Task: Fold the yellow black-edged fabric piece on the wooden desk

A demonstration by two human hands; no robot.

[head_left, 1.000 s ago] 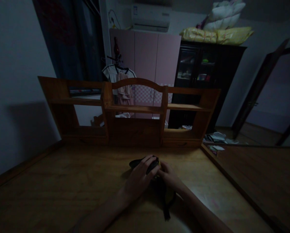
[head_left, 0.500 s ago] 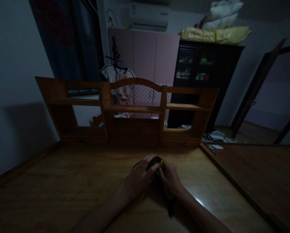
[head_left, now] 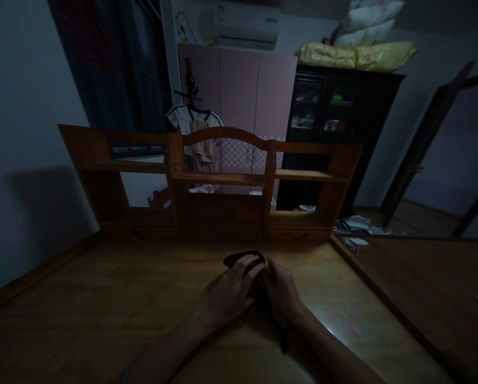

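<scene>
Both hands meet over the wooden desktop around a dark, soft-looking item (head_left: pixel 239 257) with a small yellow part (head_left: pixel 267 263); its kind cannot be made out in the dim light. My left hand (head_left: pixel 234 285) lies over its left side, fingers curled onto the dark surface. Close beside it, my right hand (head_left: pixel 281 288) is closed around the item near the yellow part. A dark end (head_left: pixel 284 341) shows below the right wrist, seemingly of the same item. The palms and much of the item's middle are hidden.
The wooden desktop (head_left: pixel 103 309) spreads around both hands. At its back stands a wooden shelf unit (head_left: pixel 223 181) with drawers. A raised edge (head_left: pixel 379 296) runs along the right side, with another brown surface (head_left: pixel 431 288) beyond. The wall (head_left: pixel 31 213) borders the left.
My left hand has shifted slightly down, and more of the dark item shows beyond its fingers, now broader and rounded at the upper left. The right hand stays nearly in place.
</scene>
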